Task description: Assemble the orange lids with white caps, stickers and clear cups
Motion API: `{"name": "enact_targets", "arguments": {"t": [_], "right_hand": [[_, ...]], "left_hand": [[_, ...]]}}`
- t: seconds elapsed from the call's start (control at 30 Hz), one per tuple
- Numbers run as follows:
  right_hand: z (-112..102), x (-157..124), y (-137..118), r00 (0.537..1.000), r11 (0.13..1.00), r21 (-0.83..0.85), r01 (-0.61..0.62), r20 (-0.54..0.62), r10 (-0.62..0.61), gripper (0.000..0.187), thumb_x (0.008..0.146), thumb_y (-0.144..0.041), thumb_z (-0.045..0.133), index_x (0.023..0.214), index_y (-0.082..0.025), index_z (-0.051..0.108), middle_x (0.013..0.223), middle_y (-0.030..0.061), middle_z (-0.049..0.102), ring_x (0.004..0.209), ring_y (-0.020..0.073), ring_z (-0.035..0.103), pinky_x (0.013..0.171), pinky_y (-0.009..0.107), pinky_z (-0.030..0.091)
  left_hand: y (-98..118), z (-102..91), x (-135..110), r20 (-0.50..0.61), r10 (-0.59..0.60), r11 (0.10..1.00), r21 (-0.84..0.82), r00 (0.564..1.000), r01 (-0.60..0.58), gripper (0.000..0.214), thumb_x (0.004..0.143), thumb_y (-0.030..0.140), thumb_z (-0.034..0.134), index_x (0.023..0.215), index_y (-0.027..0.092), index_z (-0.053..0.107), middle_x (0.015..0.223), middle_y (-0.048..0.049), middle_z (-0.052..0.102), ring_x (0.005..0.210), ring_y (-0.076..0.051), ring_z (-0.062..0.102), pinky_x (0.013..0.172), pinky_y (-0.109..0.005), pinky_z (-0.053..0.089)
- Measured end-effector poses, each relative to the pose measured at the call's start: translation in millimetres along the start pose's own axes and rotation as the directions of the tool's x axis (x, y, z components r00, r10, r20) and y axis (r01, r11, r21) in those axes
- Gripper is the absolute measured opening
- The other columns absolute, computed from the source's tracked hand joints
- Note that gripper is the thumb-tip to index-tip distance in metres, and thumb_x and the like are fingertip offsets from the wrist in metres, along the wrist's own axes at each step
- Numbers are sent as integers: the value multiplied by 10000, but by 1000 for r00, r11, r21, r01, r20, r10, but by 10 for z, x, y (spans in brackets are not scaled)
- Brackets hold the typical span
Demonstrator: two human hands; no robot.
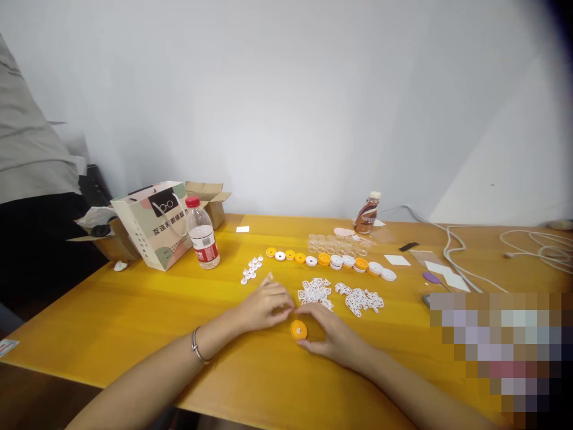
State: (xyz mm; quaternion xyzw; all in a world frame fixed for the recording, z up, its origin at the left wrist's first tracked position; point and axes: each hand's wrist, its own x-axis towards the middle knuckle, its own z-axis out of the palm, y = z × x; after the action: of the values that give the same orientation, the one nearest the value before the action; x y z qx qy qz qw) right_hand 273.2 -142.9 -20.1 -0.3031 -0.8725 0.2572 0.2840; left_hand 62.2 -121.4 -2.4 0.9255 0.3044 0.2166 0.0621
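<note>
A round orange disc [299, 330] with a small white centre lies on the table close in front of me. My right hand [331, 335] curves around its right side, thumb at the lower edge and index finger above it, the two apart. Just up and left of the disc is my left hand [267, 306], its fingers curled and thumb and index tips nearly together; anything between them is too small to make out. Beyond my hands lie a pile of white openwork plastic pieces [314, 291] and a second such pile [364, 300]. Small white pegged parts [252, 270] sit to the left.
A row of orange and white discs [324, 260] runs across the table, with clear round cups [333, 243] behind. Around stand a water bottle [203, 236], a paper bag [156, 230], a brown-labelled bottle [367, 214] and white cables [456, 248]. A person [33, 137] stands at left.
</note>
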Motion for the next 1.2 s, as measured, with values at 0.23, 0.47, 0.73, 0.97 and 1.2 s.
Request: {"name": "enact_targets", "arguments": {"t": [0.23, 0.47, 0.73, 0.97, 1.2], "right_hand": [[48, 6, 85, 999, 997, 61, -39, -32, 41, 294, 726, -211, 580, 1000, -195, 475, 988, 83, 589, 923, 197, 573, 822, 342, 467], [59, 6, 109, 1000, 992, 121, -25, -16, 27, 313, 730, -181, 573, 1021, -193, 457, 1007, 77, 576, 958, 178, 564, 866, 334, 459], [66, 8, 129, 999, 991, 128, -25, -30, 29, 335, 724, -205, 590, 1028, -205, 450, 997, 69, 579, 941, 182, 571, 849, 332, 467], [41, 27, 83, 1000, 992, 123, -20, -9, 21, 274, 726, -179, 578, 978, -207, 475, 960, 57, 574, 917, 175, 571, 833, 318, 466], [49, 22, 91, 1000, 990, 137, -26, 2, 26, 279, 740, -183, 565, 997, -209, 460, 981, 62, 566, 930, 173, 563, 847, 323, 452]], "left_hand": [[17, 79, -16, 45, 85, 996, 34, 995, -86, 203, 857, 306, 395, 889, 207, 570, 859, -31, 612, 823, -142, 516, 795, -290, 289], [59, 158, -4, 34, 125, 988, 87, 992, -128, 194, 859, 273, 402, 856, 204, 584, 855, -25, 616, 831, -135, 517, 805, -295, 275], [39, 124, -15, 27, 206, 978, 33, 978, -206, 158, 840, 246, 443, 849, 197, 592, 848, -19, 621, 835, -131, 525, 797, -293, 278], [25, 224, 15, 9, 15, 979, -203, 1000, -13, 90, 777, 251, 544, 788, 174, 591, 787, 0, 599, 767, -112, 533, 765, -243, 338], [36, 189, 25, 11, -29, 964, -263, 1000, 31, 98, 785, 238, 537, 805, 168, 603, 794, -12, 587, 782, -119, 533, 760, -239, 360]]}}
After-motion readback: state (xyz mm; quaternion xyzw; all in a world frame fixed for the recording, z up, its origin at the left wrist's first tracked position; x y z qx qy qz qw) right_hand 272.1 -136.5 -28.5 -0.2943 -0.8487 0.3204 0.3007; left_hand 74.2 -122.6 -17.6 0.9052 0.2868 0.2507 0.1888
